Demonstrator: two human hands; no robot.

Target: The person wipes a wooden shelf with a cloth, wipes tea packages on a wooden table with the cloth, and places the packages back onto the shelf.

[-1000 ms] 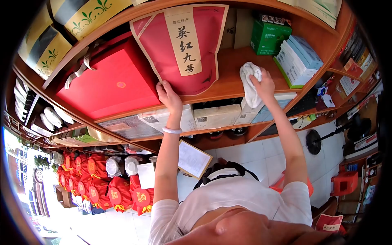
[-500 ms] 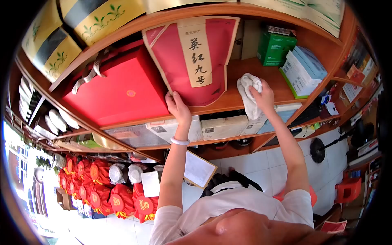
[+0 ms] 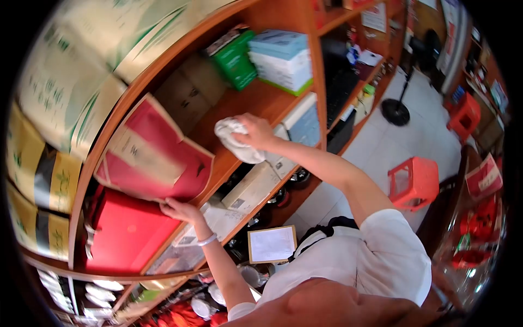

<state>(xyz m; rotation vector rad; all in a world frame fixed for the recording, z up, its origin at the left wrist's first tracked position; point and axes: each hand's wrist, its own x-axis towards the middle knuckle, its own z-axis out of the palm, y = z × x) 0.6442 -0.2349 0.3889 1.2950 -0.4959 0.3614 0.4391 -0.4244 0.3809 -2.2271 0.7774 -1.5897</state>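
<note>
A red and tan paper pouch (image 3: pixel 158 152) leans upright on the wooden shelf (image 3: pixel 218 103), slightly blurred. At its lower corner is my left hand (image 3: pixel 182 211), its thumb and fingers closed on the pouch's edge; a pale bangle circles that wrist. My right hand (image 3: pixel 256 131) grips a white cloth (image 3: pixel 234 141) near the shelf's front edge, right of the pouch. A large red gift bag (image 3: pixel 128 231) stands beside the pouch at the left. Behind the cloth are a green box (image 3: pixel 235 59) and a stack of white and blue boxes (image 3: pixel 282 60).
Yellow and pale packages (image 3: pixel 71 92) line the upper shelf. Cream boxes (image 3: pixel 253 188) lie on the shelf below. A framed sheet (image 3: pixel 272 244) is near my body. A red stool (image 3: pixel 414 182) and a black fan (image 3: pixel 396 111) stand on the tiled floor at the right.
The view has swung to the right and tilted, so the shelf slants and more floor shows. Both hands keep their holds, the right still on the cloth, the left at the pouch's lower edge.
</note>
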